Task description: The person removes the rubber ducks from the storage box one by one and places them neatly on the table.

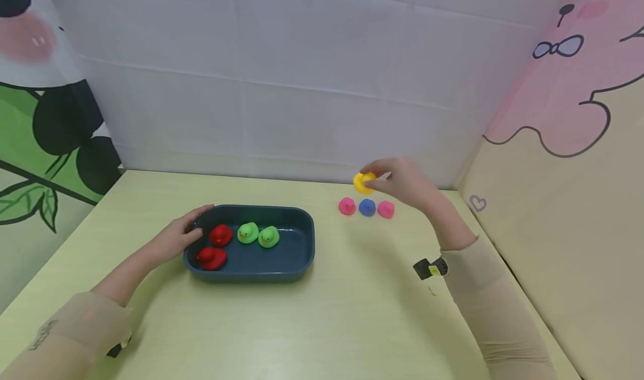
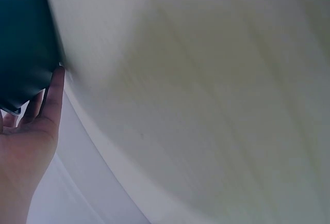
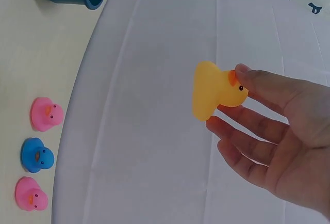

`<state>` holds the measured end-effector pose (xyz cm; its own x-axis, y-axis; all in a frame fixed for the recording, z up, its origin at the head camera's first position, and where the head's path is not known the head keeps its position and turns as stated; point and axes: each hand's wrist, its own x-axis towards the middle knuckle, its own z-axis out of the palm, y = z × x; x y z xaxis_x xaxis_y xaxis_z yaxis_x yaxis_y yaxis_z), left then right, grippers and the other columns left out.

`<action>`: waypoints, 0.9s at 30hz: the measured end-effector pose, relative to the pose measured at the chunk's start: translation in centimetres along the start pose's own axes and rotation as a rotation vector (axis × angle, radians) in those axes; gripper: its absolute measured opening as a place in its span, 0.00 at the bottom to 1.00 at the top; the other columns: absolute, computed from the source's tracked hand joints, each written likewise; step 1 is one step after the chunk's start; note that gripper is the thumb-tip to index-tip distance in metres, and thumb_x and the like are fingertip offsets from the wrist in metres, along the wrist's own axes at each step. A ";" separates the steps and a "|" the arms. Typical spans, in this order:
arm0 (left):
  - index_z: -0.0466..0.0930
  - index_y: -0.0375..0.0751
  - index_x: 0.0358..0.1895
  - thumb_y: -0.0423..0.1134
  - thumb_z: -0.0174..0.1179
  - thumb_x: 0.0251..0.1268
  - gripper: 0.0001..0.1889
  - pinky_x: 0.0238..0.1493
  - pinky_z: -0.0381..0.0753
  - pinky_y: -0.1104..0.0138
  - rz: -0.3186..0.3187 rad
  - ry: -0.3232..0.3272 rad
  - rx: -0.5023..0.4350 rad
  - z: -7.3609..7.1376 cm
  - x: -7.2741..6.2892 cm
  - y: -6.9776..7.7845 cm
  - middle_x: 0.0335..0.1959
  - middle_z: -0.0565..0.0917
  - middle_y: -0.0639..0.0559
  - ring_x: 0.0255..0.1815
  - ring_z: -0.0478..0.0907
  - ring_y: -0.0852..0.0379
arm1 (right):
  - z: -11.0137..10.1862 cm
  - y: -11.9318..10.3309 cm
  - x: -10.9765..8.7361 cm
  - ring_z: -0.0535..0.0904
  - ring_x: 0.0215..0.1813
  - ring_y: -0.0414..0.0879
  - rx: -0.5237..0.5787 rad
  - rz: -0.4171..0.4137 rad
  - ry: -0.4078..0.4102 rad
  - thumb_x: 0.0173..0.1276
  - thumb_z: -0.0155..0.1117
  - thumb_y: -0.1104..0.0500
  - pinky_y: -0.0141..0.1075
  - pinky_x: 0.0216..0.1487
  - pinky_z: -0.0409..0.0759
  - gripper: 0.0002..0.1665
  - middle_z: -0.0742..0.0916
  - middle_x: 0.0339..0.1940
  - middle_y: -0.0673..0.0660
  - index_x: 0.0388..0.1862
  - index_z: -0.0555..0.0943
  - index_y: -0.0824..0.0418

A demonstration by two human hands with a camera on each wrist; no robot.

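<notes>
My right hand (image 1: 405, 183) pinches a yellow rubber duck (image 3: 212, 91) between thumb and fingers, raised over the back of the table. Below it a blue rubber duck (image 1: 367, 207) sits in a row between two pink ones, a left pink duck (image 1: 347, 205) and a right pink duck (image 1: 386, 209). At the left end of a dark blue-green tray (image 1: 251, 276), my left hand (image 1: 176, 236) rests against the rim, its fingers along the outer wall. Inside the tray are two red ducks (image 1: 213, 259) on the left and two green ducks (image 1: 269, 237) near the middle.
A pale wooden table (image 1: 322, 324) carries everything. White sheeting (image 1: 322, 89) rises along its back edge, and a panel with a pink cartoon (image 1: 553, 100) stands at the right. A printed panel (image 1: 50, 134) borders the left side.
</notes>
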<state>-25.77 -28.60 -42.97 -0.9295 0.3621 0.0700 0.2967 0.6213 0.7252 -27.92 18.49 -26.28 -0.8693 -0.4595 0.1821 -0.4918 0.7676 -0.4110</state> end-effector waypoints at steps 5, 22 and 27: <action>0.51 0.38 0.73 0.30 0.46 0.68 0.31 0.60 0.60 0.36 -0.002 0.002 0.004 0.0 0.1 0.1 0.71 0.56 0.28 0.65 0.58 0.27 | -0.8 1.1 -0.5 0.79 0.48 0.46 -0.026 0.010 0.034 0.63 0.66 0.56 0.43 0.48 0.80 0.16 0.87 0.44 0.51 0.50 0.84 0.54; 0.51 0.38 0.73 0.30 0.46 0.68 0.31 0.61 0.59 0.36 -0.005 0.003 0.004 0.0 0.1 0.0 0.71 0.56 0.29 0.66 0.57 0.27 | -1.9 6.2 -1.9 0.78 0.48 0.53 -0.030 0.066 0.108 0.61 0.67 0.60 0.48 0.48 0.80 0.16 0.86 0.47 0.58 0.48 0.84 0.60; 0.51 0.37 0.73 0.30 0.46 0.68 0.31 0.61 0.59 0.36 -0.003 0.002 -0.004 0.1 0.1 -0.1 0.71 0.56 0.29 0.66 0.57 0.27 | -1.8 7.6 -2.2 0.77 0.47 0.54 -0.040 0.091 0.123 0.61 0.67 0.62 0.49 0.47 0.80 0.16 0.85 0.47 0.60 0.49 0.83 0.62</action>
<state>-25.85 -28.56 -43.07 -0.9309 0.3587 0.0689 0.2927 0.6200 0.7280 -29.87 26.14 -28.17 -0.9085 -0.3311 0.2548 -0.4103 0.8219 -0.3952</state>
